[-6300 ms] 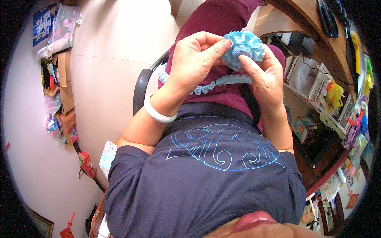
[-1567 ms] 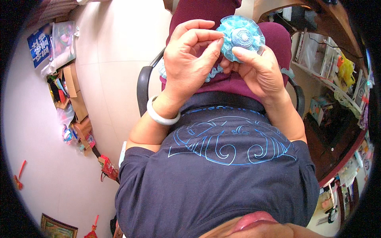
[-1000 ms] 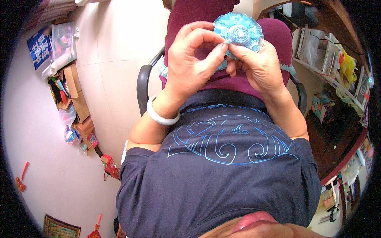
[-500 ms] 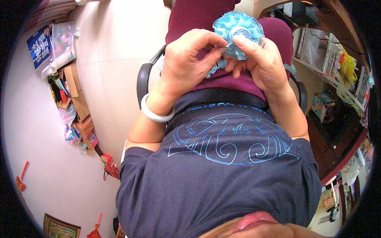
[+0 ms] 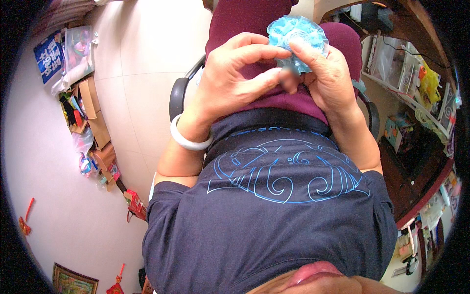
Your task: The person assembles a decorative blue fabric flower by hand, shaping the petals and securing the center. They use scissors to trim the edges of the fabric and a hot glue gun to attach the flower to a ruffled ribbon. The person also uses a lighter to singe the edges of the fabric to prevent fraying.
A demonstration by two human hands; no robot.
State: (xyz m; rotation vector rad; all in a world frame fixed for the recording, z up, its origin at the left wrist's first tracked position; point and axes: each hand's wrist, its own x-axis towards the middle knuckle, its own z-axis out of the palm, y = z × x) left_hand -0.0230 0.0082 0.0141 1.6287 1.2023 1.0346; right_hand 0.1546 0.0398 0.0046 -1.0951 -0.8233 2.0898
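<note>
A round light-blue ruffled rosette [image 5: 284,30], made of sheer ribbon-like fabric, is held up over my lap. My right hand [image 5: 329,73] is closed on it from the right, its thumb pressing on the paler centre and its other fingers underneath. To the left, my left hand [image 5: 235,73] wears a white bangle [image 5: 186,139]. Its index fingertip reaches the rosette's lower left edge, while the thumb is spread away below, close to my right fingertips. A blurred patch covers the spot by that thumb tip, so I cannot tell what is there.
My maroon-trousered legs [image 5: 240,22] are beneath the hands, with a black chair armrest [image 5: 179,98] at the left. A dark wooden table [image 5: 406,191] curves along the right, bearing a small colourful box [image 5: 399,131]. Cardboard boxes [image 5: 95,110] and bags line the left wall.
My left index finger and thumb have spread apart from a pinch near the rosette's lower edge. The rosette has shifted slightly right and turned a little in my right hand.
</note>
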